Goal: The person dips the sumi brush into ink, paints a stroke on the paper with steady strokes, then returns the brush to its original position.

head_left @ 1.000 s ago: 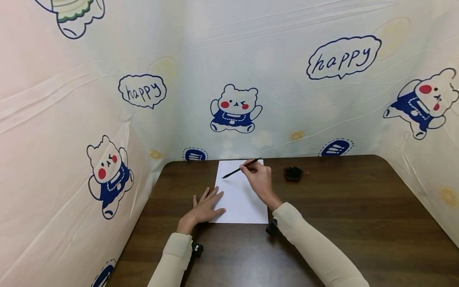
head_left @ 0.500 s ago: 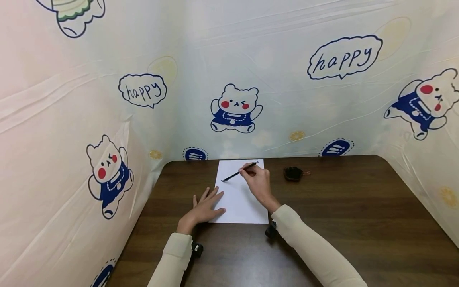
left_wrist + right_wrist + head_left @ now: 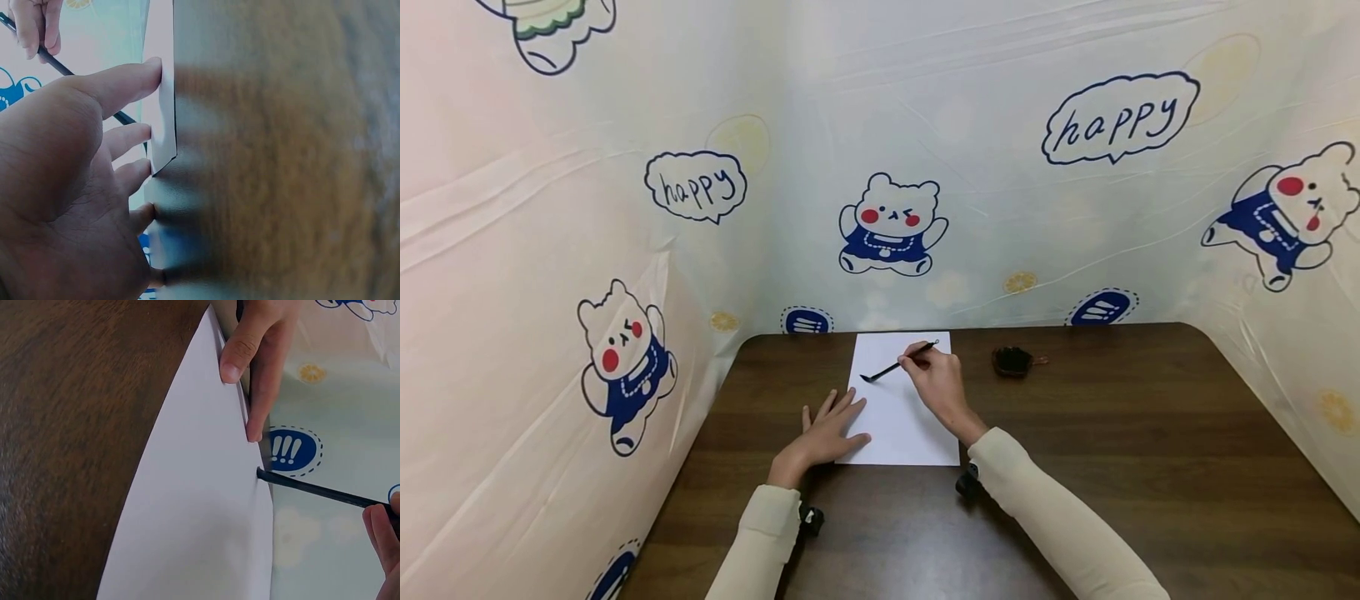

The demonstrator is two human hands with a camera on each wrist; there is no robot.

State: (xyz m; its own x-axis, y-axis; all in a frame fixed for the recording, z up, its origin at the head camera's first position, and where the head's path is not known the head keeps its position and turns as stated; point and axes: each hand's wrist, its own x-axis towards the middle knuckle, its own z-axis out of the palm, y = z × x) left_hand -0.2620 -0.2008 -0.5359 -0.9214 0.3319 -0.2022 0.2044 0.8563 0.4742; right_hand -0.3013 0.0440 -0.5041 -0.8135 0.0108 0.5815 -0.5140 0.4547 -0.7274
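My right hand [image 3: 940,385] pinches a black calligraphy brush [image 3: 887,369] partway along its handle, which slants up to the right and ends in a small loop. The dark brush tip is bent against the upper left of a white sheet of paper [image 3: 904,433]. In the right wrist view, the tip [image 3: 260,473] meets the paper with no clear mark showing beside it. My left hand [image 3: 823,437] lies with fingers spread over the sheet's left edge; thumb and forefinger rest on the paper, the other fingers reach over the table.
A small dark dish [image 3: 1012,362] with a brownish stub of a handle sits right of the paper. The brown wooden table [image 3: 1120,450] ends at a pale printed curtain [image 3: 985,208], which also hangs along both sides.
The brush tip has come down and slightly toward me, and now bends on the paper. My right hand lowered a little with it; the left hand and sheet stayed put.
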